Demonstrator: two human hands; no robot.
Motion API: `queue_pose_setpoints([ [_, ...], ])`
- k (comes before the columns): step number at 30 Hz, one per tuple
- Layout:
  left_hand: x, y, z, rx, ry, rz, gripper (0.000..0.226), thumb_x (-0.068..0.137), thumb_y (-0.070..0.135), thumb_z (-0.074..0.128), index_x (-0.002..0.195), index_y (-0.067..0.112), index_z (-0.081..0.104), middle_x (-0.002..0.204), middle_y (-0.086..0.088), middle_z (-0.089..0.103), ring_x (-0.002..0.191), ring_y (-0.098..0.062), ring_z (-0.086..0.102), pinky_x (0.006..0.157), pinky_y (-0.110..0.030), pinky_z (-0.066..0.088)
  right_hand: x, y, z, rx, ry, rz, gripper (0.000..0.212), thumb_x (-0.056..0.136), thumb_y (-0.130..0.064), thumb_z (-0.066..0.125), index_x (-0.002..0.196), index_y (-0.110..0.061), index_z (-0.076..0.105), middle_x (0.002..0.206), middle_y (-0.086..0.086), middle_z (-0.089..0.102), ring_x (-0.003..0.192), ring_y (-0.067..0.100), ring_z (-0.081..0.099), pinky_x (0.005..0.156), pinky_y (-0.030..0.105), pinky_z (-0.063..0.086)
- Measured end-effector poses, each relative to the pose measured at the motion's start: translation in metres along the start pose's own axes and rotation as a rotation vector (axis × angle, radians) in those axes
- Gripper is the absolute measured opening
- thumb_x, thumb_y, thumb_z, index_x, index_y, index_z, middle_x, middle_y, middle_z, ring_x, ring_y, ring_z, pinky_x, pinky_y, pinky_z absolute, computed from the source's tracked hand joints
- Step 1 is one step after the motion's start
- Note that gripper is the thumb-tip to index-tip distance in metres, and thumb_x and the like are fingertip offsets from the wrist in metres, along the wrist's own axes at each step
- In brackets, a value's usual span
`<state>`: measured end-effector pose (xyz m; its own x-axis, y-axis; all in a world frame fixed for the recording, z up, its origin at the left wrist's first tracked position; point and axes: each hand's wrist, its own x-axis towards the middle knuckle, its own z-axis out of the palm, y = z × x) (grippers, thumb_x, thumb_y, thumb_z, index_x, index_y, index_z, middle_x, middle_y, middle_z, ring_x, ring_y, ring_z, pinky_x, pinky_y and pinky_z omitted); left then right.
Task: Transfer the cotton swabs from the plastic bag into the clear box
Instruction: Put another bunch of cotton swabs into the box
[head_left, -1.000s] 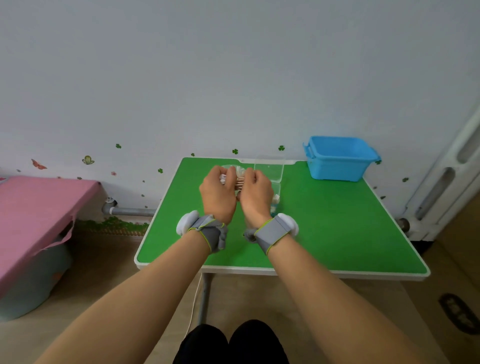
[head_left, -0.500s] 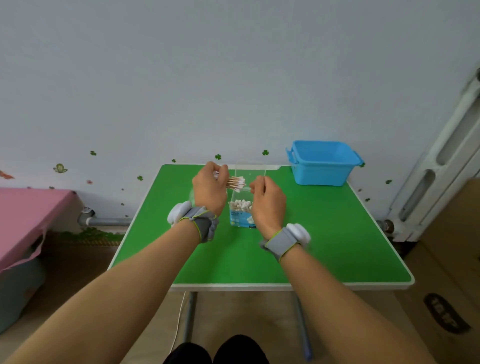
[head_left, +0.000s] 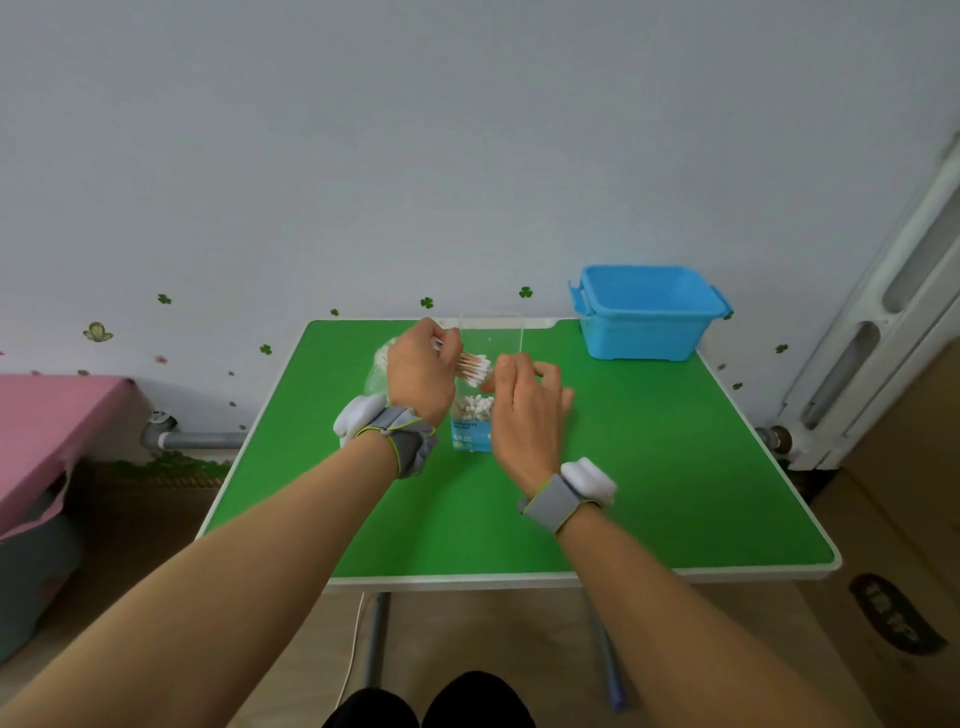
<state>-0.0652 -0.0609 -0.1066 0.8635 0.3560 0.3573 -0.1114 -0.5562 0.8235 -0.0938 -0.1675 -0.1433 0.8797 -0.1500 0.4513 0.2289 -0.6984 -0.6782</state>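
Swab bundle held over the open clear box

The left hand (head_left: 421, 374) is curled round a bundle of cotton swabs (head_left: 474, 365), gripping it by the sticks so that the white tips jut out to the right, tilted slightly downward. The tips hang above the open top of the clear box (head_left: 491, 338), which stands upright on the green counter (head_left: 649, 467) toward its far middle. A layer of loose swabs (head_left: 477, 405) lies inside the box, above a blue label (head_left: 470, 437) on its near face.

The right hand (head_left: 524, 410) is just right of the box with its fingers relaxed and loosely spread, pointing away to the far right. It grips nothing. Its thumb side sits close to the bundle's tips; whether it touches them cannot be told, as the hand is blurred.

The plastic bag (head_left: 380, 364) lies on the counter left of the box, mostly hidden behind the left hand. Each wrist carries a grey wristband (head_left: 408, 441) with a white block on it.

A blue bin (head_left: 647, 312) stands at the far right corner of the counter, well apart from the box. The wall (head_left: 467, 156) behind carries small clover stickers. A white radiator (head_left: 883, 338) and a cardboard box (head_left: 909, 545) are off to the right, a pink cover (head_left: 47, 415) to the left
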Motion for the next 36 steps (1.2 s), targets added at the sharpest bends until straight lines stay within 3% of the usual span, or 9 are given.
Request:
queue_pose_setpoints([
  [6, 0.002, -0.004, -0.002, 0.048, -0.007, -0.006, 0.025, 0.093, 0.021, 0.052, 0.085, -0.001, 0.06, 0.085, -0.02, 0.067, 0.078, -0.032, 0.06, 0.068, -0.039, 0.048, -0.003, 0.005, 0.003, -0.037, -0.051, -0.032, 0.057, 0.103, -0.039, 0.021, 0.087, -0.019, 0.072, 0.09, -0.003, 0.068, 0.114, 0.014, 0.038, 0.088, 0.029, 0.017],
  [12, 0.0, 0.0, -0.003, 0.105, -0.019, 0.027, 0.026, 0.094, 0.022, 0.051, 0.088, -0.003, 0.058, 0.089, -0.021, 0.065, 0.082, -0.036, 0.059, 0.072, -0.043, 0.048, -0.005, 0.006, 0.007, -0.035, -0.083, -0.01, 0.06, 0.102, -0.044, 0.019, 0.088, -0.018, 0.071, 0.094, -0.005, 0.064, 0.114, 0.015, 0.034, 0.091, 0.032, 0.018],
  [28, -0.017, -0.014, -0.012, 0.236, -0.01, 0.499, 0.025, 0.092, 0.016, 0.059, 0.082, -0.006, 0.058, 0.083, -0.018, 0.057, 0.062, -0.03, 0.049, 0.054, -0.033, 0.035, -0.008, 0.0, 0.019, 0.018, 0.117, 0.088, 0.051, 0.102, -0.033, 0.032, 0.073, -0.011, 0.067, 0.083, 0.001, 0.066, 0.111, 0.02, 0.041, 0.086, 0.03, 0.018],
  [36, -0.015, -0.015, -0.014, 0.232, -0.102, 0.535, 0.023, 0.09, 0.019, 0.061, 0.079, 0.0, 0.055, 0.076, -0.012, 0.06, 0.062, -0.028, 0.053, 0.054, -0.038, 0.045, -0.008, -0.002, 0.021, 0.063, 0.186, 0.068, 0.056, 0.099, -0.032, 0.03, 0.067, -0.006, 0.067, 0.079, 0.005, 0.068, 0.105, 0.026, 0.046, 0.084, 0.031, 0.021],
])
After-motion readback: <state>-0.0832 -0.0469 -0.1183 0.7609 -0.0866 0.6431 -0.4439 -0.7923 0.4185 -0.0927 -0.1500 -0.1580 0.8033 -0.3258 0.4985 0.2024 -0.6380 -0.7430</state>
